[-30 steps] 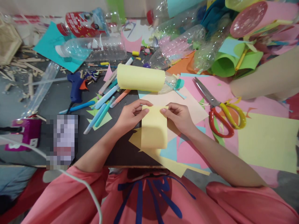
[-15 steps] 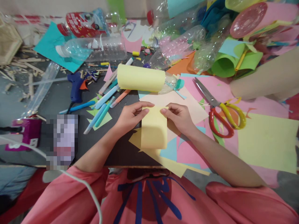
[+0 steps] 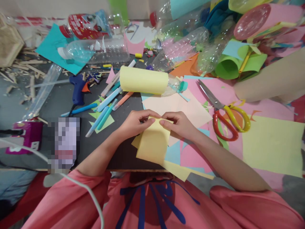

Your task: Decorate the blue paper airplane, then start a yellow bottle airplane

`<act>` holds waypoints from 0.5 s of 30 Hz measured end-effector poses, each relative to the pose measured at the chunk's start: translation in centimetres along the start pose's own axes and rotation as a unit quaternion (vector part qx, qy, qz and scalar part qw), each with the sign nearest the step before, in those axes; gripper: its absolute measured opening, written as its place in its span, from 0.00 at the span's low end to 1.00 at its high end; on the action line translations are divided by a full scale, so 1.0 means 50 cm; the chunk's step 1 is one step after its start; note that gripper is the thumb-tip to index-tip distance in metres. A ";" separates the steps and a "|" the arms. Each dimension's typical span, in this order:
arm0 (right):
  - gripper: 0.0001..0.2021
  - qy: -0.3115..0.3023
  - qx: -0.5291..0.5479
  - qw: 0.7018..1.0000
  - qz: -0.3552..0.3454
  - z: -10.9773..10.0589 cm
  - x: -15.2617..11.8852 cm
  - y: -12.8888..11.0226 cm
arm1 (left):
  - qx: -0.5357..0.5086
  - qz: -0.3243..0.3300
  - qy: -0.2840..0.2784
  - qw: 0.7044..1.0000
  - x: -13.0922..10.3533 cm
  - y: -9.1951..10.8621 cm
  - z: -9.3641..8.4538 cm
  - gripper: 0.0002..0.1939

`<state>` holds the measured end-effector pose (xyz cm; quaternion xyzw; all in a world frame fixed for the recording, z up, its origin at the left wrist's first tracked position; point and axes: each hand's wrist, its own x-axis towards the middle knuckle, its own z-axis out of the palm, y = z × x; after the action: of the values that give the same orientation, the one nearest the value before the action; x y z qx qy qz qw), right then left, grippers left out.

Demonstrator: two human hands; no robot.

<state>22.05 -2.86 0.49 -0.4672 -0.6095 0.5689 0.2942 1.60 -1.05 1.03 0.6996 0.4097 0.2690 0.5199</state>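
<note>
A small piece of yellow paper (image 3: 154, 143) is held by its far edge between both hands, its near end hanging toward me. My left hand (image 3: 139, 122) pinches the far left corner with thumb and fingers. Close beside it, my right hand (image 3: 177, 124) pinches the same edge from the right, the fingertips of both hands nearly meeting. Just beyond the hands lies a plastic bottle (image 3: 173, 85) on its side, with yellow paper (image 3: 144, 80) wrapped around its body. To the right rest scissors (image 3: 218, 106) with one red and one yellow handle, their blades apart.
Several markers (image 3: 108, 100) and a blue glue gun (image 3: 78, 89) lie left of the bottle. Clear bottles (image 3: 102, 49) crowd the back. Pink paper (image 3: 193, 156) and a yellow sheet (image 3: 273, 144) spread at right. Another person's arm (image 3: 269, 78) reaches in from the right.
Both hands have moved slightly toward me and closer together along the paper's far edge. The yellow paper has tilted, its near end swinging down and to the left.
</note>
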 end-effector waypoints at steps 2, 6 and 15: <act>0.12 -0.012 -0.011 1.000 0.000 0.001 -0.001 0.001 | 0.005 -0.009 -0.001 1.000 -0.001 -0.002 0.003 0.11; 0.11 0.023 -0.016 1.000 -0.008 0.003 0.001 0.003 | -0.053 -0.050 -0.012 0.997 0.000 -0.006 0.008 0.18; 0.16 0.276 0.064 0.958 -0.052 -0.017 0.014 0.025 | -0.199 -0.092 0.004 0.976 0.011 -0.019 -0.009 0.35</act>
<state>22.81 -1.99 -0.68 -0.5539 -0.4904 0.4395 0.5095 1.25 -0.23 0.23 0.5401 0.4130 0.2992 0.6695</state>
